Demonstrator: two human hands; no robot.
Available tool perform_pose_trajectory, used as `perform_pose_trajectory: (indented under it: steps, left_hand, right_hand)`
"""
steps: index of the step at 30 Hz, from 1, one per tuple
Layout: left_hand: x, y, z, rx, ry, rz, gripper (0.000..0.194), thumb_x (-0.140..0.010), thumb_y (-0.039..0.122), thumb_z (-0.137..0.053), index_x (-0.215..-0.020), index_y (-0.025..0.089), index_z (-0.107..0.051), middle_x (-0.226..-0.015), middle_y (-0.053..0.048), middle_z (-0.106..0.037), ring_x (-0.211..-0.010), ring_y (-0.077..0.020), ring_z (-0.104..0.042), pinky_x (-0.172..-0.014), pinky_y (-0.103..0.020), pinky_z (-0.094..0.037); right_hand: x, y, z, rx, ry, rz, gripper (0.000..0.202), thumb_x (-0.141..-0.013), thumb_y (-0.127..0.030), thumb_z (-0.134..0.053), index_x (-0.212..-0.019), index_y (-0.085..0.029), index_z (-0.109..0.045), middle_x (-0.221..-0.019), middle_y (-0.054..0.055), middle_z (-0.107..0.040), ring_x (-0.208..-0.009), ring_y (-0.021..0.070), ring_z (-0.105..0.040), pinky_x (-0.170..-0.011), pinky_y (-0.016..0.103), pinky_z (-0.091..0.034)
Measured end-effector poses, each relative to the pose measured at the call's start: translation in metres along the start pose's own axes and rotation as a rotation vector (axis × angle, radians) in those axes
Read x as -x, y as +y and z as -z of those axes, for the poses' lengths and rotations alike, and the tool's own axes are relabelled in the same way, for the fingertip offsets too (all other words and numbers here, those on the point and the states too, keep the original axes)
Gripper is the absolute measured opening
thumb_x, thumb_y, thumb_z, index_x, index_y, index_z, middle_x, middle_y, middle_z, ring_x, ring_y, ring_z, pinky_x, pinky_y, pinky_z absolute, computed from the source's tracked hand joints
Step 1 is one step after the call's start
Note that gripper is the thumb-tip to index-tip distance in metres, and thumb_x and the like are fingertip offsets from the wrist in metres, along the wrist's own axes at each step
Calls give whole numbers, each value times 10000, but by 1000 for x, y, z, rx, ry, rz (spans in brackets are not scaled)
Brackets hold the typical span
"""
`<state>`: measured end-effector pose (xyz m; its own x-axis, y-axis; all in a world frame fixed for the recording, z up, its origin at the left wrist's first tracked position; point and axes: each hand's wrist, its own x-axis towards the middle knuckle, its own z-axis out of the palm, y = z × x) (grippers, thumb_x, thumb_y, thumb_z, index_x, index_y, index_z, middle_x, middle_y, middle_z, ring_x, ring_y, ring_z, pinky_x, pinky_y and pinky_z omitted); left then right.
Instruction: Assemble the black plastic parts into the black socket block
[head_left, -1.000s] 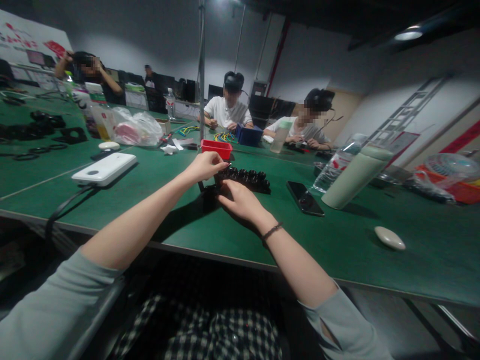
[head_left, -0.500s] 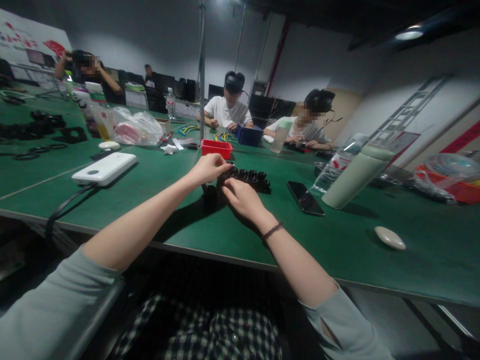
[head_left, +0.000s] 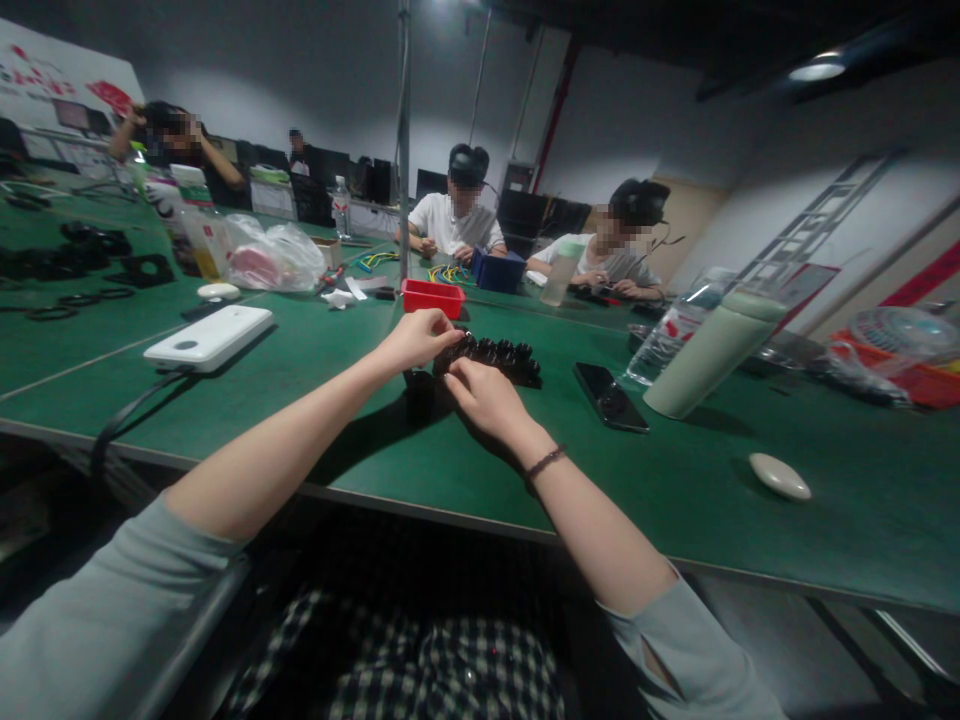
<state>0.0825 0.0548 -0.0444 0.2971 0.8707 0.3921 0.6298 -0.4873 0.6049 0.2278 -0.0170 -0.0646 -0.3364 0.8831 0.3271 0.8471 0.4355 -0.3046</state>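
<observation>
On the green table lies a black part with a row of ridged, knob-like pieces (head_left: 506,355). Both hands meet at its left end. My left hand (head_left: 417,337) reaches in from the left, thumb and fingers pinched against that end. Just below and to the right, my right hand (head_left: 484,392) has its bent fingers closed on the same end, palm down. The spot where the fingertips grip is partly hidden. Beneath my left hand stands a small dark block-like piece (head_left: 420,396), in shadow.
A red bin (head_left: 433,298) and a blue box (head_left: 499,271) stand beyond my hands. To the right are a phone (head_left: 610,396), a green flask (head_left: 712,352) and a pale oval object (head_left: 780,476). A white power bank (head_left: 210,338) lies left. Co-workers sit across the table.
</observation>
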Motion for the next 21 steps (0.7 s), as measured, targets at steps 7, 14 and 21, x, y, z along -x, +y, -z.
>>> perform_pose_trajectory:
  steps: [7, 14, 21]
  left_hand:
    - [-3, -3, -2, -48, -18, -53, 193, -846, 326, -608, -761, 155, -638, -810, -39, -686, -766, -165, -622, -718, -263, -438]
    - [-2, -7, 8, -281, 17, 34, 198, -882, 355, -593, -911, 173, -665, -991, -87, -722, -920, -239, -657, -760, -313, -458]
    - [0, -7, 11, -483, -14, 94, 226, -891, 386, -572, -968, 196, -668, -1015, -93, -721, -947, -274, -671, -755, -333, -484]
  right_hand:
    - [0, 0, -1, 18, 0, 2, 167, -969, -224, -489, -912, -162, -634, -947, 75, -718, -821, 185, -642, -658, 259, -362]
    - [0, 1, -1, 9, -2, 4, 175, -970, -260, -499, -915, -169, -637, -948, 69, -723, -831, 180, -644, -677, 258, -373]
    - [0, 0, -1, 11, -23, -3, 175, -969, -260, -498, -930, -166, -640, -959, 73, -722, -834, 178, -643, -672, 255, -379]
